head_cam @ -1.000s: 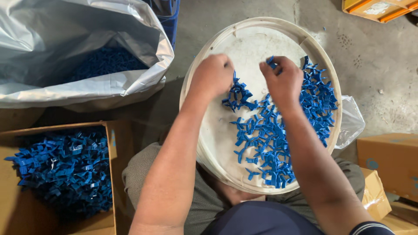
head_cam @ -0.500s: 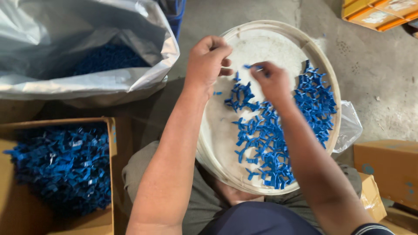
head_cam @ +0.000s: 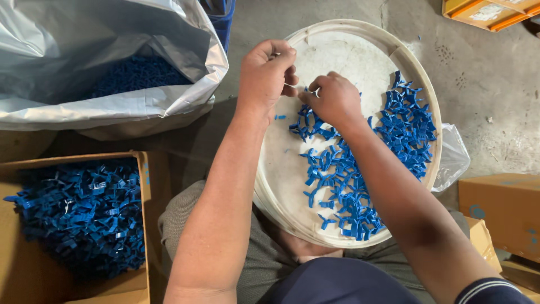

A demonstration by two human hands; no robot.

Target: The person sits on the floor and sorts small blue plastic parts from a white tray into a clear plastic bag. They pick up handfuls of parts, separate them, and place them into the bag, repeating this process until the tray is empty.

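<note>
Concrete floor (head_cam: 337, 17), grey and stained, is carrying our round white tray (head_cam: 360, 34), which is resting against our lap. Blue plastic clips (head_cam: 365, 169) are lying heaped on its right half. Left hand (head_cam: 267, 73) is curling shut; whether it holds anything we cannot tell. Right hand (head_cam: 334, 98), fingers bunched, is pinching among the clips. Cardboard box (head_cam: 138, 287) of clips and silver bag (head_cam: 84, 107) are sitting at left.

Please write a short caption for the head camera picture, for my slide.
Left hand and right hand meet over a round white tray of small blue plastic pieces.
</note>
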